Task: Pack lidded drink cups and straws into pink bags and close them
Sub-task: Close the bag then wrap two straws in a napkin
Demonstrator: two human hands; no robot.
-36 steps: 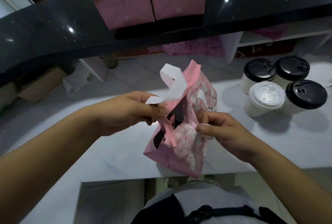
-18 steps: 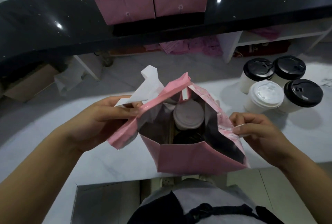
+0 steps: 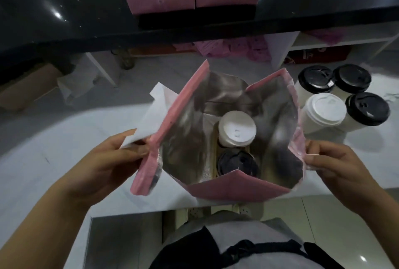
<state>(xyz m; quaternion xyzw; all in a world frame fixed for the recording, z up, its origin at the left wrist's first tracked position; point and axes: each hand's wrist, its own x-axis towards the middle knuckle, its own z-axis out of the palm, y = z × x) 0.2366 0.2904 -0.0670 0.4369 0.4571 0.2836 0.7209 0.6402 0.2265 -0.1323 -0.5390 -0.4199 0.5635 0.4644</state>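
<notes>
Now left hand (image 3: 112, 160) and right hand (image 3: 336, 166) pinch the upright, upward-gaping pink bag (image 3: 237, 188).

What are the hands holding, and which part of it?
The pink bag, by its open top: the left hand pinches the left edge along with a white paper strip, and the right hand pinches the right edge.

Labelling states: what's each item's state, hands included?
pink bag: open, mouth spread wide.
white-lidded cup: upright inside bag, lid on.
black-lidded cup: inside bag, lid on.
counter cups: four, upright, lidded, outside bag.
left hand: pinches bag's left rim.
right hand: pinches bag's right rim.
</notes>
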